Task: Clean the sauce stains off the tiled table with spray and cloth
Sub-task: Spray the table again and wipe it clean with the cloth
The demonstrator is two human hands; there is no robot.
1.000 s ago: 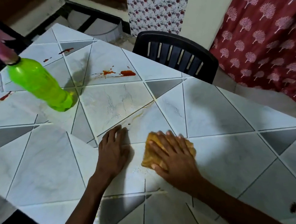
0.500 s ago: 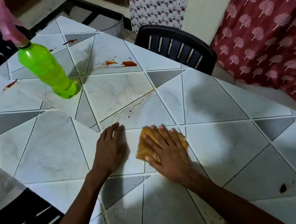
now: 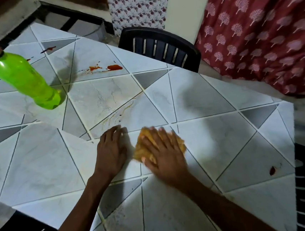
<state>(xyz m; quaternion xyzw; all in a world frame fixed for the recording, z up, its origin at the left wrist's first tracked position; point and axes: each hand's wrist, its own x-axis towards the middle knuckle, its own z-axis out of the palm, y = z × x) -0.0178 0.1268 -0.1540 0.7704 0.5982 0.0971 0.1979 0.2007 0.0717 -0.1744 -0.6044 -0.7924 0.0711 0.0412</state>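
Nearer the left hand (image 3: 112,151) than before, the right hand (image 3: 163,152) presses the cloth (image 3: 140,150) on the worktop (image 3: 225,145), both hands' fingers outstretched; stretching to the far red stains (image 3: 114,67) could topple the spray bottle (image 3: 25,81).

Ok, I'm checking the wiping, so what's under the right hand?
A crumpled yellow-orange cloth, pressed flat on the white tiled table by the right hand. The tile beneath the cloth is covered, so any stain there cannot be seen.
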